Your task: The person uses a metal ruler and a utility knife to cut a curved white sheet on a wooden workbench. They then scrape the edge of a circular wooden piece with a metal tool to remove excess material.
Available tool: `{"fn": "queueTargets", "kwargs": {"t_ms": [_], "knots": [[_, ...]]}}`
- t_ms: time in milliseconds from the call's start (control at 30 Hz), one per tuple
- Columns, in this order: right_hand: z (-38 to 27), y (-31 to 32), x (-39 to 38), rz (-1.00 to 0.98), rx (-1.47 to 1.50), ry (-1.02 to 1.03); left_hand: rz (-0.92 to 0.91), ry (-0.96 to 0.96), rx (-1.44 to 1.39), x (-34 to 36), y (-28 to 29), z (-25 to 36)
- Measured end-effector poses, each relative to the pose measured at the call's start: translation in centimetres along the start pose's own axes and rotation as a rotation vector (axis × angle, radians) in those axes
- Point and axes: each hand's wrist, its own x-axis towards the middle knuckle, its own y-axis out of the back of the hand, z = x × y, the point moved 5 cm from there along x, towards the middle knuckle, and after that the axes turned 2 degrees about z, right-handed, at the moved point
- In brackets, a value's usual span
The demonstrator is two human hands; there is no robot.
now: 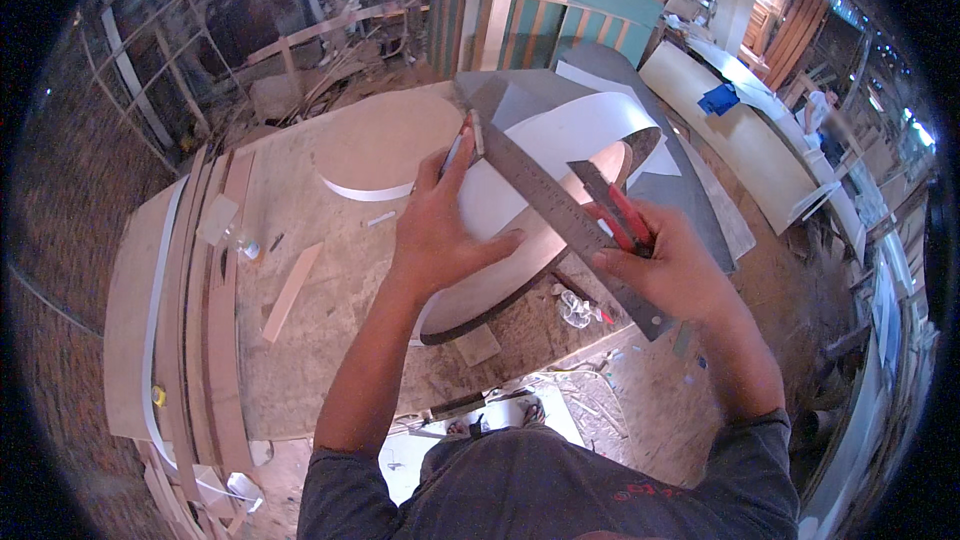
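Note:
My left hand (440, 215) is closed around the stock end of a metal try square (545, 198), with its thumb spread along the work. The square's graduated blade slants down to the right, over a curved wooden piece (490, 285) and a white laminate strip (575, 120) that loops up beyond it. My right hand (665, 265) grips a red and grey utility knife (625, 220) above the blade, and its thumb lies near the metal. Whether the knife's cutting tip is out, I cannot tell. A round wooden disc (390, 135) with a white edge lies beyond my left hand.
Long wooden strips (215, 320) line the workbench's left side, near a small clear bottle (245, 245) and a loose wood slat (292, 292). Grey sheets (690, 205) lie at the right. Behind stands a green striped cabinet (510, 30). Another person (815, 115) is far right.

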Motion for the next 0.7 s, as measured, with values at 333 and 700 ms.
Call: {"fn": "queueTargets", "kwargs": {"t_ms": [333, 700], "knots": [[0.1, 3.8, 3.1, -0.072, -0.095, 0.019, -0.075, 0.060, 0.042, 2.1, -0.6, 0.7], [0.8, 4.9, 4.3, -0.083, -0.046, 0.043, -0.018, 0.147, 0.056, 1.8, -1.5, 0.6]]}}
